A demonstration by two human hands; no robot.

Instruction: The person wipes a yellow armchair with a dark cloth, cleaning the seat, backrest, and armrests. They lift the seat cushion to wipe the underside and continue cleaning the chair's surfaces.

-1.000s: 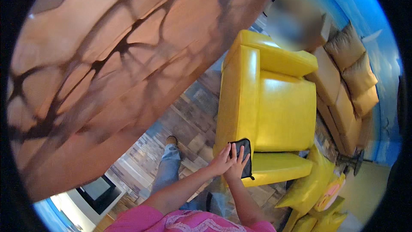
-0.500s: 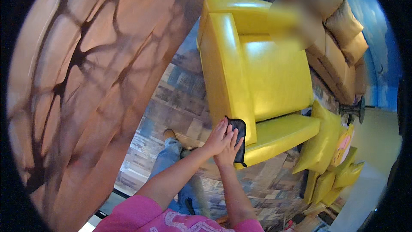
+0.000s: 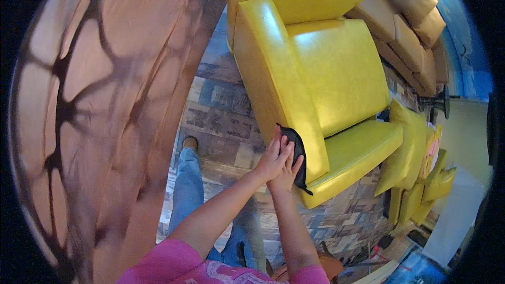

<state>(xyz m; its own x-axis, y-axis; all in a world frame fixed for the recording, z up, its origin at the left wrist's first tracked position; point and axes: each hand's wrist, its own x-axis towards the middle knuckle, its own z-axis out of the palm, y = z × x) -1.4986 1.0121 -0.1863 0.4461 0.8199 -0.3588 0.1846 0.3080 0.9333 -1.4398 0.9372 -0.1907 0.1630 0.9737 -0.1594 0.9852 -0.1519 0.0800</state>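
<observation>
A yellow leather-like armchair [image 3: 336, 73] stands in front of me. A black cloth [image 3: 295, 150] with dark edging lies against the front end of its near-left arm. My right hand [image 3: 287, 174] rests flat on the cloth, fingers stretched and a little apart. Partly over it lies my left hand [image 3: 273, 159], its fingers extended toward the cloth's upper edge. Neither hand is curled round anything. The palms and the part of the cloth under them are hidden.
A large brown sculpted surface with dark branching lines [image 3: 121, 100] rises on the left. Yellow cushions [image 3: 405, 147] are right of the armchair, and a brown sofa [image 3: 405, 42] stands behind. Patchwork flooring [image 3: 215, 110] lies between the brown surface and the chair.
The view has shifted, with the armchair's back now fully showing. Both hands and the cloth sit slightly higher in view, still against the chair arm. My visible foot appears further up and left.
</observation>
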